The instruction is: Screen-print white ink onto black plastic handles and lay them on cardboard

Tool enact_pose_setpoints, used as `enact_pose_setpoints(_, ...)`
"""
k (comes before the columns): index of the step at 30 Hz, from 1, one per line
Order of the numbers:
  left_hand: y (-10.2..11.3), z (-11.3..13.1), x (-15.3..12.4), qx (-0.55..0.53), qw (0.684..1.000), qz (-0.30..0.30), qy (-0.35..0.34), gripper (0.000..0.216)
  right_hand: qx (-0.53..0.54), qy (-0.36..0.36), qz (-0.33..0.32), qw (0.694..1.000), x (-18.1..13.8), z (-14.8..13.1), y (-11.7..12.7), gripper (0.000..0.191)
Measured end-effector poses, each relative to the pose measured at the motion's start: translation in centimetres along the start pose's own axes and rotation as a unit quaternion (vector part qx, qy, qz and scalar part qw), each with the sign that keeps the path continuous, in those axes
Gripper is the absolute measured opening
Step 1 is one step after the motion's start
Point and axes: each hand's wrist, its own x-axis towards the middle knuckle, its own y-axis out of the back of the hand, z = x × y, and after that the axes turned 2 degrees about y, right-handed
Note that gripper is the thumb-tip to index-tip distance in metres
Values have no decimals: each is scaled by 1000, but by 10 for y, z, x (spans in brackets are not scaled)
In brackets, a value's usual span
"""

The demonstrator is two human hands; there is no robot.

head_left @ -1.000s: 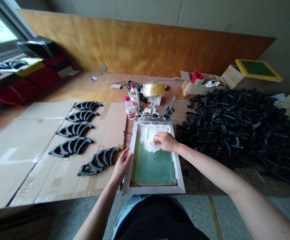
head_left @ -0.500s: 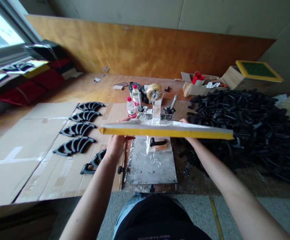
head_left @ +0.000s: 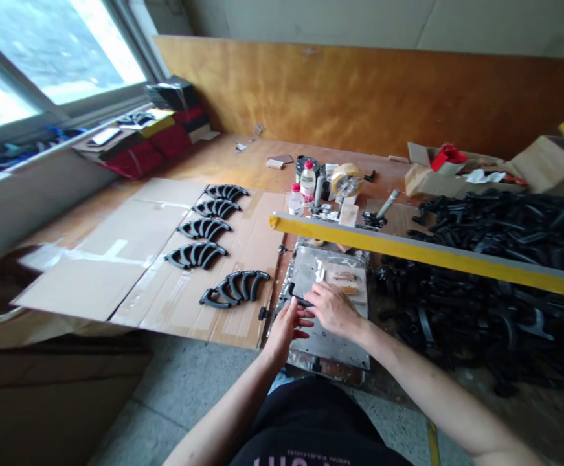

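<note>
A black bent plastic handle [head_left: 301, 300] is held between my two hands, just above the metal base plate [head_left: 330, 346]. My right hand [head_left: 335, 312] pinches its right end. The thumb and forefinger of my left hand [head_left: 284, 329] close on its left part, with the other fingers loosely spread. Behind my hands, a small pale jig [head_left: 358, 285] on the plate has no handle lying in it. Raised above is a yellow-edged screen frame [head_left: 417, 251], seen edge-on and joined to the clamp at the back; neither hand touches it.
Rows of black handles [head_left: 197, 255] lie on cardboard [head_left: 138, 272] at left, the nearest group [head_left: 236, 288] beside the plate. A large heap of black handles [head_left: 495, 239] fills the right. Red-capped bottles [head_left: 307, 183], a tape roll [head_left: 346, 181] and an open box [head_left: 461, 178] stand behind.
Both hands have let go of the screen frame and come down toward me. The black handle has left the jig and is now between my fingers. The view has swung left.
</note>
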Motion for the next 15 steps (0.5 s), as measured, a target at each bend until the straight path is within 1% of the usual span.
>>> enact_pose_setpoints(1, 12, -3, 0, -16, 999, 39, -14, 58, 7, 26, -7, 1000, 11, -15, -7, 8)
enact_pose_setpoints(3, 47, -5, 0, -16, 993, 110, -32, 55, 40, 67, -22, 997, 36, -37, -28, 16)
enact_pose_setpoints(5, 96, -7, 1, 32, 982, 186, -31, 55, 77, 83, -35, 993, 64, -50, -53, 25)
enact_pose_setpoints(6, 123, -8, 2, 62, 972, 227, -23, 55, 89, 79, -40, 992, 79, -53, -66, 27)
enact_pose_setpoints(8, 175, -10, 2, 112, 949, 295, 2, 52, 94, 56, -48, 993, 106, -57, -91, 27)
enact_pose_setpoints(9, 197, -12, 3, 128, 940, 317, 17, 50, 89, 43, -54, 994, 119, -58, -102, 25)
enact_pose_setpoints(10, 217, -13, 5, 139, 934, 329, 31, 48, 80, 30, -61, 994, 129, -60, -113, 24)
enact_pose_setpoints(12, 245, -14, 10, 157, 928, 333, 52, 44, 52, 9, -76, 996, 147, -68, -131, 24)
enact_pose_setpoints(13, 254, -15, 13, 169, 927, 331, 59, 43, 33, -1, -84, 996, 155, -73, -139, 25)
enact_pose_setpoints(15, 264, -18, 21, 191, 924, 324, 67, 43, -3, -31, -108, 994, 166, -86, -152, 32)
